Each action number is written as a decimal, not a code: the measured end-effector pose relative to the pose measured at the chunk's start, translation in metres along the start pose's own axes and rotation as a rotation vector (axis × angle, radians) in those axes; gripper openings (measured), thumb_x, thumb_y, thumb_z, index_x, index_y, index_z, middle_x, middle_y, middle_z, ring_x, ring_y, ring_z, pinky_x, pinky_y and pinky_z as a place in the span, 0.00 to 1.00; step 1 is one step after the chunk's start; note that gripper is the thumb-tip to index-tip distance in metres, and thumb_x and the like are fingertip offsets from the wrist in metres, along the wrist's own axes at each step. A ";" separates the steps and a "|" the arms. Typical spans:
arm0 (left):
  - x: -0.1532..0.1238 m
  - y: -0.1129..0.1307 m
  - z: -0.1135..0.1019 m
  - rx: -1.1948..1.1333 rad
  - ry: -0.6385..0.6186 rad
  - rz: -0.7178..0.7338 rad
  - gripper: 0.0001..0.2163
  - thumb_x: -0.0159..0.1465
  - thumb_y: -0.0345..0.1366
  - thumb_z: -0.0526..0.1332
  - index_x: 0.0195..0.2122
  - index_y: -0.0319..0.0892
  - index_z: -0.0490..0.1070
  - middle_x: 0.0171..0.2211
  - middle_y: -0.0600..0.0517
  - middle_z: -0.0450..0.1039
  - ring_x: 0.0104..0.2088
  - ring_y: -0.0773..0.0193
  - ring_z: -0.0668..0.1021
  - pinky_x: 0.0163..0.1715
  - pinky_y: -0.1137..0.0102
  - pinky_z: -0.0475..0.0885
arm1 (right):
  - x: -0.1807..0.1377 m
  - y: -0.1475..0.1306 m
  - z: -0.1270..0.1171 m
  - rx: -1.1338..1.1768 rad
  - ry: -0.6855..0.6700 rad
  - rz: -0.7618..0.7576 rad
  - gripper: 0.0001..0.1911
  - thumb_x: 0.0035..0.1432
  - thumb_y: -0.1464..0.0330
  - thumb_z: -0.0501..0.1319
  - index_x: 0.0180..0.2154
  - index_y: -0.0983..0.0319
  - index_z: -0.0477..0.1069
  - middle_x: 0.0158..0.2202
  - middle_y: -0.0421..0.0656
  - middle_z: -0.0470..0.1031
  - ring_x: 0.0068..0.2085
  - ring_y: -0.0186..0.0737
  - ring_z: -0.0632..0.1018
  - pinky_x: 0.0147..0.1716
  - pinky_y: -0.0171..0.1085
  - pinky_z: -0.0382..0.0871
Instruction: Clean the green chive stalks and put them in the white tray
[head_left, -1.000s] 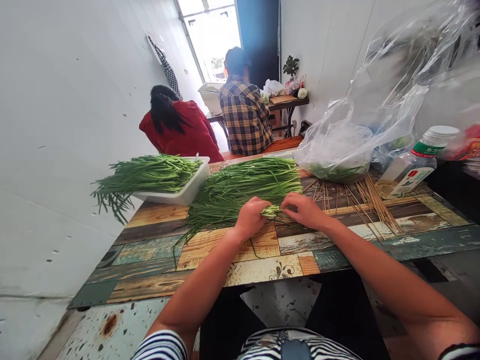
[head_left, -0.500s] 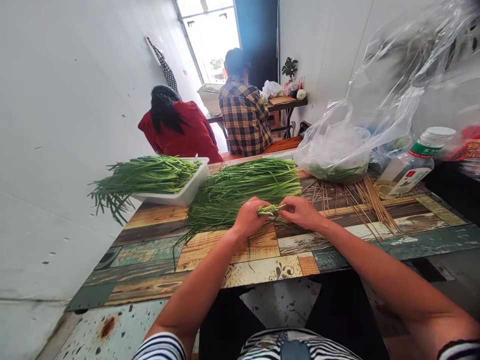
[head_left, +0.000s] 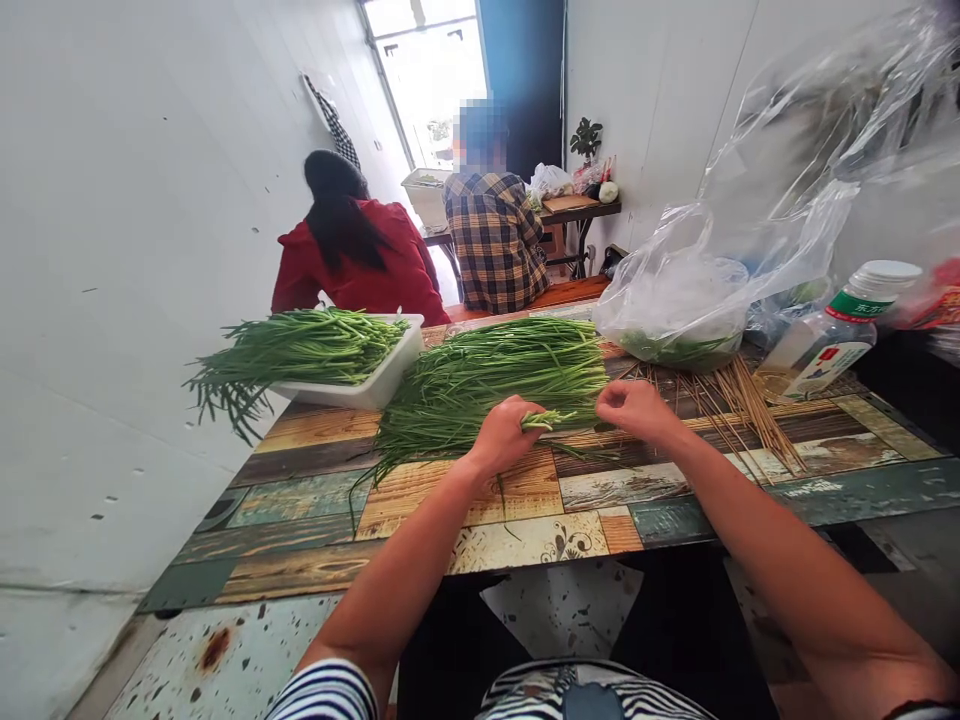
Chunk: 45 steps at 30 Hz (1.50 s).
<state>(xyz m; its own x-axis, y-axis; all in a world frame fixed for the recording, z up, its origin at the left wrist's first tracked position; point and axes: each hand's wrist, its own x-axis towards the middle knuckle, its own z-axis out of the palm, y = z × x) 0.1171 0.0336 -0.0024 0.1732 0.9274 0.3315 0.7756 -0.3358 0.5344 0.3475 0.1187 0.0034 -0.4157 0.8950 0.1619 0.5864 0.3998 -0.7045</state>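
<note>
My left hand (head_left: 501, 436) is closed around a small bunch of green chives (head_left: 551, 418), whose cut ends stick out to the right. My right hand (head_left: 636, 408) hovers just right of those ends with its fingers curled in a pinch, and what it holds, if anything, is hidden. Behind both hands lies a large loose pile of chives (head_left: 487, 375) on the patterned table (head_left: 525, 530). Bamboo skewers (head_left: 739, 400) are spread on the table to the right of my right hand.
A white tray (head_left: 379, 380) heaped with chives sits at the back left. At right are a clear plastic bag (head_left: 686, 300) of greens and a tipped plastic bottle (head_left: 825, 335). Two people sit further back, facing away. A white wall runs along the left.
My right hand has drawn away to the right from the chive bunch, leaving a gap. The left hand keeps its grip in place. The view shifted slightly.
</note>
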 end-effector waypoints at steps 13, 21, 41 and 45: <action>-0.001 0.003 0.003 0.028 -0.013 0.026 0.07 0.58 0.29 0.62 0.36 0.43 0.78 0.31 0.51 0.77 0.34 0.63 0.74 0.35 0.70 0.69 | -0.012 -0.031 0.004 -0.027 -0.099 -0.468 0.13 0.56 0.59 0.60 0.32 0.61 0.77 0.31 0.45 0.72 0.33 0.38 0.71 0.32 0.35 0.63; -0.004 0.004 0.001 -0.019 0.125 0.262 0.07 0.61 0.30 0.57 0.35 0.41 0.75 0.31 0.51 0.78 0.33 0.63 0.72 0.36 0.69 0.68 | -0.013 -0.033 0.013 0.335 -0.260 0.016 0.19 0.51 0.54 0.61 0.23 0.64 0.74 0.18 0.37 0.64 0.20 0.30 0.61 0.19 0.33 0.51; -0.003 0.003 0.009 -0.023 0.185 0.372 0.08 0.59 0.28 0.56 0.35 0.41 0.74 0.32 0.50 0.78 0.32 0.63 0.72 0.35 0.68 0.68 | -0.013 -0.032 0.013 0.181 -0.015 -0.392 0.11 0.56 0.62 0.61 0.27 0.61 0.76 0.27 0.41 0.71 0.31 0.36 0.71 0.32 0.36 0.63; -0.002 0.005 0.008 -0.017 0.191 0.342 0.09 0.58 0.26 0.55 0.35 0.40 0.74 0.31 0.50 0.78 0.32 0.63 0.73 0.35 0.67 0.69 | -0.005 -0.018 0.013 0.170 0.082 -0.331 0.12 0.56 0.61 0.61 0.26 0.61 0.75 0.27 0.41 0.72 0.31 0.36 0.71 0.32 0.36 0.63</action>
<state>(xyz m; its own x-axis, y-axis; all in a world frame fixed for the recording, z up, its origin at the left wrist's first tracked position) 0.1257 0.0317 -0.0066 0.3024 0.7148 0.6306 0.6825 -0.6242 0.3802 0.3299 0.1038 0.0065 -0.5018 0.7387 0.4500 0.3033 0.6375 -0.7083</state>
